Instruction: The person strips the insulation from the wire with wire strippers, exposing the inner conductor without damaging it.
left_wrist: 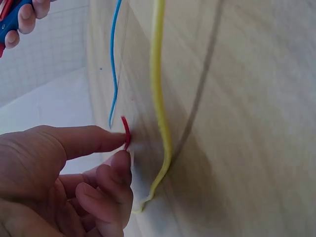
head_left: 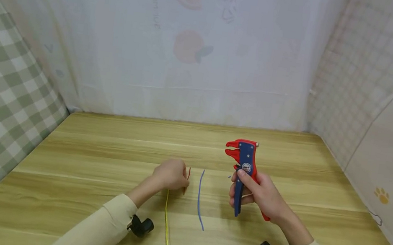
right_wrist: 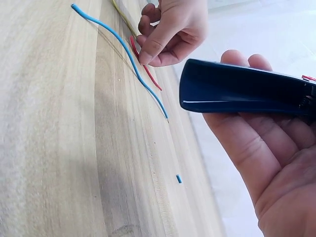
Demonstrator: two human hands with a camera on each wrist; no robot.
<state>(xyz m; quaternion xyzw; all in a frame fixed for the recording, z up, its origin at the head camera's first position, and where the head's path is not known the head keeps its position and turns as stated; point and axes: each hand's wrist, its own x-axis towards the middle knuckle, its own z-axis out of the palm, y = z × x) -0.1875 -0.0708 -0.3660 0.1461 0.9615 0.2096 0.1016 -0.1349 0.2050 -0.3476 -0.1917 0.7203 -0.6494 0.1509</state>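
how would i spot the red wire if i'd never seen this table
On the wooden table, look between the yellow wire and the long blue wire. There the left grip pinches the red wire between thumb and finger. It is the only red strand, and clearly shorter than those two neighbours.

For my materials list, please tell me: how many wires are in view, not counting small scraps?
3: the red wire, pinched in the left hand; the blue wire, on the table; the yellow wire, running from near that hand toward the person. Others could be hidden.
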